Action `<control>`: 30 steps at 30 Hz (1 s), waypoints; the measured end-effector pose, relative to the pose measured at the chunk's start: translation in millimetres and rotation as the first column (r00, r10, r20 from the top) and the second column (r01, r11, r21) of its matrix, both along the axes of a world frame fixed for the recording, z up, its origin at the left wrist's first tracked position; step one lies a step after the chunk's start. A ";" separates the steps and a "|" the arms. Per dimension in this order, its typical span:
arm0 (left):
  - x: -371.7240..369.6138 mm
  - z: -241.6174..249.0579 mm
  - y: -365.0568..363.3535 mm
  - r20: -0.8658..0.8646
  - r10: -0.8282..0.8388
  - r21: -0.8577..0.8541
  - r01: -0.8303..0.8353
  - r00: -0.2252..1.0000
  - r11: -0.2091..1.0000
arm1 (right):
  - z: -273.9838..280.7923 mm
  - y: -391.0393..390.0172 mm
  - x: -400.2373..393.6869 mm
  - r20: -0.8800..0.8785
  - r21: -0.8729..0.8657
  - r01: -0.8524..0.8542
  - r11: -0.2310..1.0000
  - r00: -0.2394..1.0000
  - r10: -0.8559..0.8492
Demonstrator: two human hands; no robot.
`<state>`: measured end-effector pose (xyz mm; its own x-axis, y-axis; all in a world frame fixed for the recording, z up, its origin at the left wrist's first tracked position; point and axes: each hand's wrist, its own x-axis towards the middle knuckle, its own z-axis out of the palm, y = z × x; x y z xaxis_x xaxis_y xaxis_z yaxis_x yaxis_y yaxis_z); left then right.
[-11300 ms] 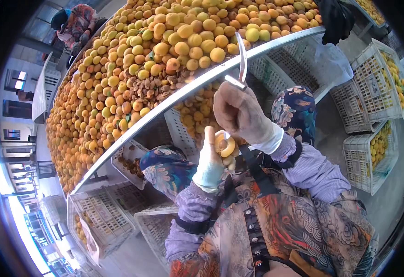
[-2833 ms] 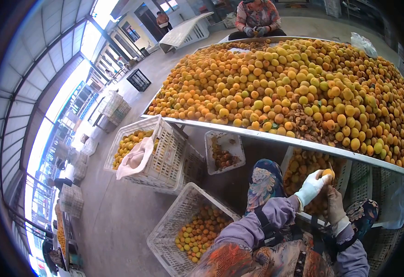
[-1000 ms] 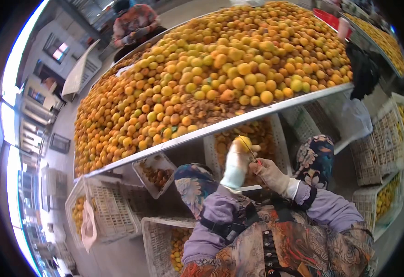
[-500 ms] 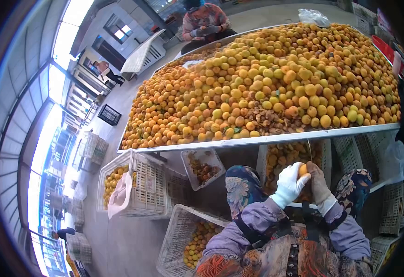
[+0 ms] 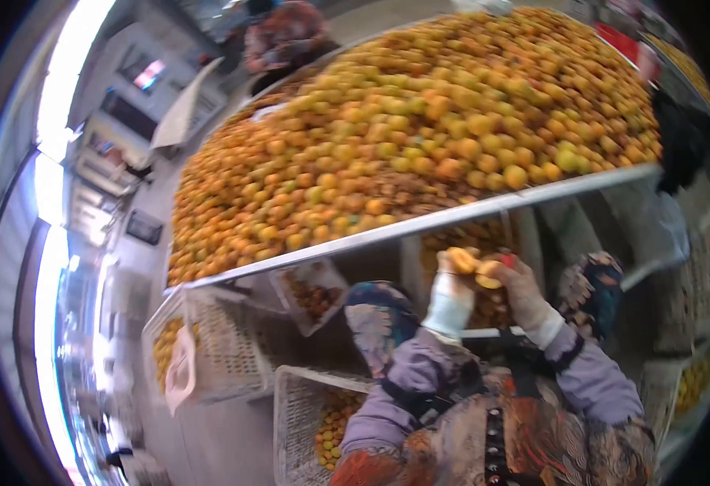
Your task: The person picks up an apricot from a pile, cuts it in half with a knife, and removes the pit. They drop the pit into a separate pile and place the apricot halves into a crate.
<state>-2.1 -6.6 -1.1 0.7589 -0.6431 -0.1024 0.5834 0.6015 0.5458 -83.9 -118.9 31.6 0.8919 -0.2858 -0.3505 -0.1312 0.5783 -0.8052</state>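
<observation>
Fruit halves (image 5: 464, 260) — clasped in left grip (image 5: 451, 298), right grip (image 5: 527, 296) — crate (image 5: 412, 263) below, table rim (image 5: 420, 225) beyond.

This looks like a fruit-processing shed: a broad, metal-edged table (image 5: 355, 245) carries a great heap of orange-yellow fruit (image 5: 387, 138), slatted plastic crates (image 5: 229, 356) stand around it on a grey floor (image 5: 201, 437), and another person (image 5: 286, 36) is at its far side.
</observation>
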 end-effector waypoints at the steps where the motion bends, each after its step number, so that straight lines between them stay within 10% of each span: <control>1: 6.0 -10.8 3.0 0.021 -0.038 -0.016 0.038 0.999 0.999 | 3.2 0.1 -0.3 -0.036 0.013 0.011 1.000 0.999 -0.011; 4: 17.5 -19.9 13.4 0.030 -0.058 0.159 0.053 0.998 0.986 | 6.8 -1.2 -6.5 -0.051 0.052 0.013 0.999 0.999 -0.011; 6: 15.4 -7.7 18.2 0.491 -0.120 0.598 -0.233 0.863 0.767 | -4.6 -5.4 -6.8 -0.053 0.093 0.035 0.995 0.998 -0.030; 9: 10.5 17.8 19.3 0.609 -0.289 0.691 -0.314 0.739 0.652 | -4.2 -6.3 -7.4 -0.072 0.018 0.053 0.998 0.996 -0.051; 12: -15.2 37.4 10.0 0.484 -0.264 0.487 -0.007 0.834 0.873 | -10.7 -4.1 -2.9 -0.056 0.007 0.047 0.999 0.997 -0.046; 14: -17.7 30.0 7.4 0.596 -0.312 0.557 -0.101 0.740 0.824 | -47.4 9.3 11.4 0.180 -0.140 0.215 0.967 0.966 -0.188; 17: -20.2 26.5 5.5 0.510 -0.170 0.518 -0.143 0.843 0.843 | -5.5 -3.7 -8.2 0.018 -0.160 0.061 0.985 0.998 -0.059; 23: -23.6 35.9 17.6 0.181 -0.450 0.428 0.342 0.874 0.836 | 46.9 -32.5 -7.2 0.214 0.072 0.283 0.957 0.932 -0.292; 30: -41.9 45.9 13.1 0.105 -0.507 0.403 0.430 0.855 0.808 | 55.3 -27.2 -9.4 0.429 -0.010 0.157 0.988 0.893 -0.138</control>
